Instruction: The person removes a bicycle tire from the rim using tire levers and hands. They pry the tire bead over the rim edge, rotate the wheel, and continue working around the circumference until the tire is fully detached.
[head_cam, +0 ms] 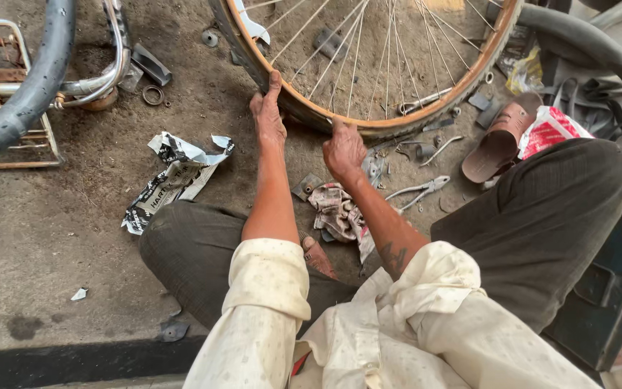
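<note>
A rusty bicycle wheel rim (397,124) with thin spokes stands on the dirt floor in front of me, a dark tyre (253,65) around its lower left edge. My left hand (268,115) presses on the tyre at the rim's lower left, thumb up along it. My right hand (343,150) grips the bottom of the rim and tyre, fingers curled over the edge. Both sleeves are cream and rolled above the elbow.
Crumpled printed paper (174,180) lies left of my knee. A dirty rag (336,209) and pliers (419,189) lie under the wheel. A brown sandal (498,140) and red packet (550,128) sit right. A bicycle frame and tyre (30,86) are at upper left.
</note>
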